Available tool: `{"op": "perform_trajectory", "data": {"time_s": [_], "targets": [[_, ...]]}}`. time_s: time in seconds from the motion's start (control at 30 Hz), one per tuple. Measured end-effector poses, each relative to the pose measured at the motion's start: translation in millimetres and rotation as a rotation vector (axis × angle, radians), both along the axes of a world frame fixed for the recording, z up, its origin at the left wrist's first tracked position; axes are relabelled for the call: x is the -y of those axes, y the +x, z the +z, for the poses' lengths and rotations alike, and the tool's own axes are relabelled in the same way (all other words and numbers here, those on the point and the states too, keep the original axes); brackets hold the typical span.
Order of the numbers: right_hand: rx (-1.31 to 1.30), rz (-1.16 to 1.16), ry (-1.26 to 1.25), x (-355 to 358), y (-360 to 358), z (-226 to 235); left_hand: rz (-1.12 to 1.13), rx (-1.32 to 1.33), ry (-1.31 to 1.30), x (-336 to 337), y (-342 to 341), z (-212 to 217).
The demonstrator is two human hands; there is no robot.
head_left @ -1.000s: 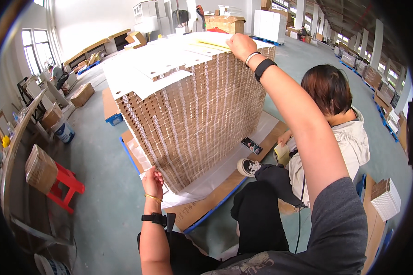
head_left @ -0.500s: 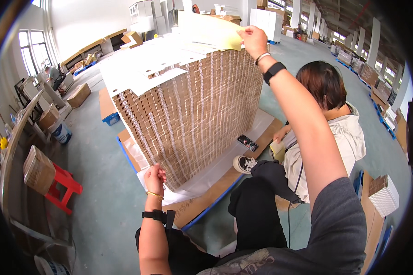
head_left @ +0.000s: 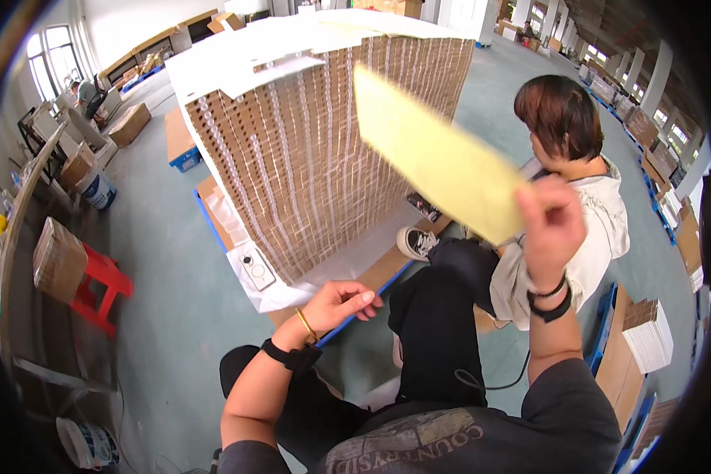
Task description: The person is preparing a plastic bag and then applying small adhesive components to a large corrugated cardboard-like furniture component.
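Note:
My right hand [head_left: 551, 225] is closed on one end of a yellow sheet of paper [head_left: 442, 162], slightly blurred, which slants up toward a tall stack of brown cardboard pieces [head_left: 300, 174]. White sheets cover the stack's top, and a thin yellow layer [head_left: 363, 30] lies at its far edge. Low in front of the stack is my left hand [head_left: 344, 302], empty, its fingers loosely bent and a little apart. A white phone [head_left: 254, 267] rests on white film at the stack's near left corner. By the stack's foot, a dark phone [head_left: 424, 207] is partly hidden by the yellow sheet.
Close on my right sits a co-worker [head_left: 565, 134] in a light jacket, one shoe beside the stack's base. A red stool [head_left: 103, 288] bears a carton [head_left: 59, 257] at left. White-edged boards [head_left: 648, 336] lie at lower right. A cable [head_left: 490, 385] loops near my legs.
My right hand has brought the yellow sheet from the stack's top down toward me. My left hand has left the stack's near corner and moved right, uncovering the white phone.

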State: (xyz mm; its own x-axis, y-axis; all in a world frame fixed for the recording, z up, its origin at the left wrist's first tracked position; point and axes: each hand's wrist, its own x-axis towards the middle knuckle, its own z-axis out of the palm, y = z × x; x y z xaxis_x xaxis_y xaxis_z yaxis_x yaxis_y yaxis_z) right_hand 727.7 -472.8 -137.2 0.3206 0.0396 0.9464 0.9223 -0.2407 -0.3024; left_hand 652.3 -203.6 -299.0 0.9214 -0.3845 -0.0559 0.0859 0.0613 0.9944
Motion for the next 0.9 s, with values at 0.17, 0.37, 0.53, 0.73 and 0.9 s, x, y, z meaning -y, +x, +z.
{"op": "perform_trajectory", "data": {"time_s": [0.17, 0.37, 0.53, 0.73, 0.9], "targets": [[0.039, 0.222, -0.549, -35, -40, -66, -0.115, -0.091, -0.764, 29, -15, -1], [-0.015, 0.533, -0.794, -70, -70, -131, 0.376, -0.298, -0.64, 20, -30, -16], [-0.221, 0.594, -0.674, -86, -58, -132, 0.633, -0.201, -0.55, -5, -41, -22], [-0.771, 0.5, -0.354, -113, -27, -159, 0.688, -0.127, -0.468, -20, -59, -39], [-1.163, 0.904, 0.017, -136, -30, -168, 0.622, -0.123, -0.411, -20, -72, -54]]}}
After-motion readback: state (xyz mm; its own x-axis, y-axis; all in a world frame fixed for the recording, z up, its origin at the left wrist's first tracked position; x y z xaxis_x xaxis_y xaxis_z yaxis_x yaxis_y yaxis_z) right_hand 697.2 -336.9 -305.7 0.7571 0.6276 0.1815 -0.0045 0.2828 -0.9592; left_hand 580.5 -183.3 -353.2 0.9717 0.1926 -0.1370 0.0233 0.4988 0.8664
